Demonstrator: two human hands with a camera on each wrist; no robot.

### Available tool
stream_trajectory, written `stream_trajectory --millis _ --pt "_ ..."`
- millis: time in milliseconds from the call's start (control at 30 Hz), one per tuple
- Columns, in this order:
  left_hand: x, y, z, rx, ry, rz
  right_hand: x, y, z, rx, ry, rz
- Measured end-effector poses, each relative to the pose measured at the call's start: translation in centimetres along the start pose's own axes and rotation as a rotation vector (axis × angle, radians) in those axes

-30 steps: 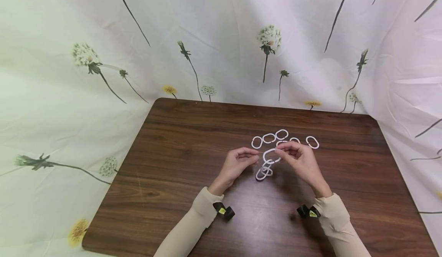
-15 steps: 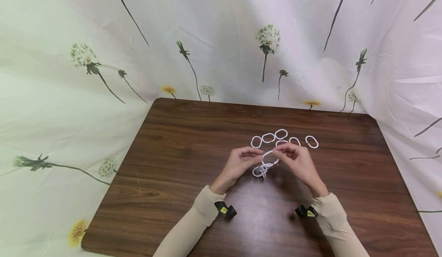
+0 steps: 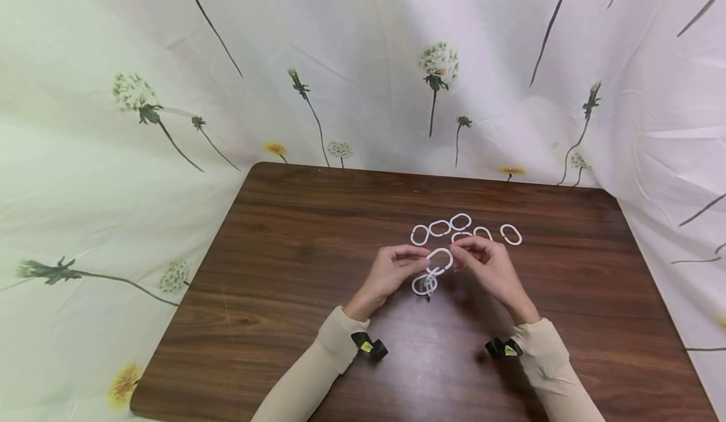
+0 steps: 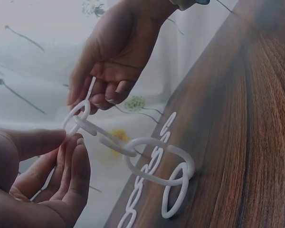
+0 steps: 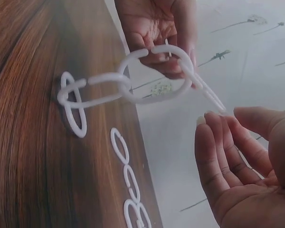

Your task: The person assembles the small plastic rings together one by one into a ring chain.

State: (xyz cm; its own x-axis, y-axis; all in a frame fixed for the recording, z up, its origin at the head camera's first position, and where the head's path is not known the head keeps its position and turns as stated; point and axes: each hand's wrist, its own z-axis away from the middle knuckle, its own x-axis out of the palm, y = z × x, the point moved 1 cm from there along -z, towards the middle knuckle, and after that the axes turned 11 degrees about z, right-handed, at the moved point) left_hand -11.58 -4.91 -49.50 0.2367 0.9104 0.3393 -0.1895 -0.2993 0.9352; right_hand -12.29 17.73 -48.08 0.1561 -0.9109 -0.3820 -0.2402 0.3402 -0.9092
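With thumb and fingertips my left hand [image 3: 391, 274] pinches the left side of a white plastic chain link [image 3: 442, 252]. My right hand [image 3: 495, 271] has its thumb and fingertips at the same link's right end, as the right wrist view shows from close up. Below hangs a short chain of joined oval links [image 5: 92, 78]; its lowest link [image 5: 80, 130] is at the table surface. Each link has a small gap in its side. Fingers partly cover the top link, and exactly how the right fingertips meet it is hard to see.
Behind the hands, several white links [image 3: 439, 228] lie in a row on the dark wooden table [image 3: 317, 220]. A single link [image 3: 511, 234] lies apart to the right. A flower-printed cloth [image 3: 363, 82] hangs beyond the table's back edge.
My left hand has moved right to the top link and taken hold of its left side. The link has shifted slightly left and down, and the hanging links have swung left.
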Motion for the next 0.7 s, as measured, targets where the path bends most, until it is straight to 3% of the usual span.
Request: stream_trajectory --millis 700 --pt "-0.8 -0.7 -0.1 0.03 0.092 -0.034 -3.8 4.4 0.2 0.18 0.138 0.171"
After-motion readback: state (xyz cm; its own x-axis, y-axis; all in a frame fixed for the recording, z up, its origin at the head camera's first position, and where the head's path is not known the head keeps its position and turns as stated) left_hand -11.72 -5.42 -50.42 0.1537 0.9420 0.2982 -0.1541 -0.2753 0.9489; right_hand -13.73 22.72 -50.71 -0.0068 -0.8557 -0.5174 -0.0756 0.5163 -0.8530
